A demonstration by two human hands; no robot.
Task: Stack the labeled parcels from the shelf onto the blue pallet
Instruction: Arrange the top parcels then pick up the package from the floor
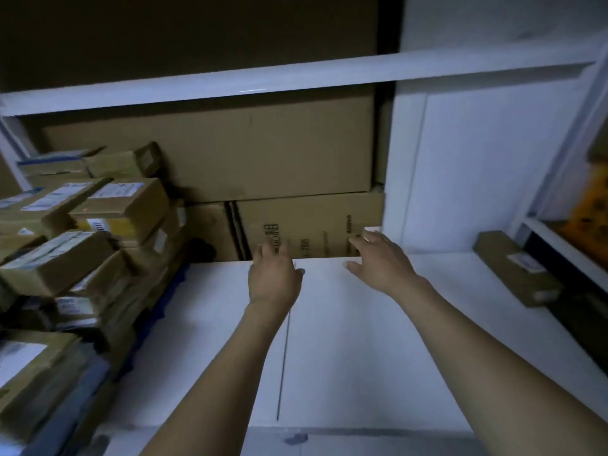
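Observation:
Both my arms reach forward over a white shelf board (362, 324). My left hand (273, 278) and my right hand (381, 261) hover above the board's far edge with fingers apart and nothing in them. One long, narrow labeled parcel (516, 268) lies on the shelf at the far right, well right of my right hand. A tall stack of labeled cardboard parcels (98, 232) stands at the left. A strip of the blue pallet (164, 304) shows under that stack.
Large brown cartons (263, 159) fill the space behind the shelf, one with printed text (309, 225) just beyond my fingers. A white shelf beam (296, 77) crosses overhead. A white upright (559, 143) and an orange item (589, 205) are at the right.

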